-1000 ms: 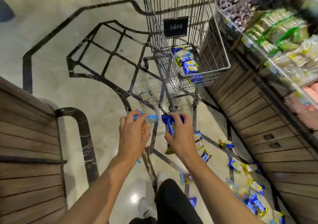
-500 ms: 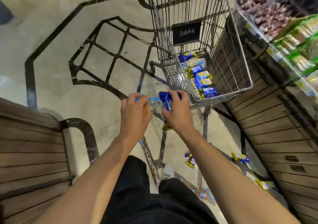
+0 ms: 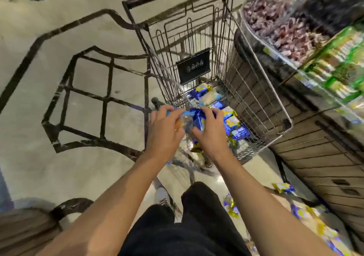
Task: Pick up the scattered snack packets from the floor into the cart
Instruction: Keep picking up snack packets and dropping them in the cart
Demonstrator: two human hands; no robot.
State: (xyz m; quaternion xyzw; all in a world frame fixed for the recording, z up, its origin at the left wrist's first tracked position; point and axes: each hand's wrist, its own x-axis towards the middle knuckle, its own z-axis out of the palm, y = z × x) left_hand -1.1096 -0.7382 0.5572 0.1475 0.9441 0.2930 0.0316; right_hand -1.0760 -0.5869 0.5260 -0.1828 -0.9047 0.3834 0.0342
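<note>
Both hands are raised together at the near corner of the wire cart [image 3: 262, 90], each with its fingers curled round packets. The left hand [image 3: 164, 131] pinches a light-blue-edged clear packet [image 3: 182, 118] between thumb and fingertips, while the right hand [image 3: 211, 131] grips a shiny dark blue packet [image 3: 198, 118]; the two packets touch between the hands, and a further gold-ended wrapper seems to hang below the right hand (motion blur makes this hard to confirm). The held packets sit at the height of the cart's near rim, just over its left edge. Inside the cart's basket lies a row of blue and yellow snack packets [image 3: 230, 122], running from the black sign plate [image 3: 194, 66] at the far end toward the near wall. More packets remain on the floor [image 3: 49, 102] at the lower right: one yellow-and-blue packet [image 3: 283, 188] near the wooden base of the shelf unit [image 3: 325, 157], a small one [image 3: 231, 208] beside the person's dark trouser leg, and a blurred cluster [image 3: 313, 222] further right. The shelf unit above holds bins of wrapped sweets [image 3: 285, 25] and green packages.
</note>
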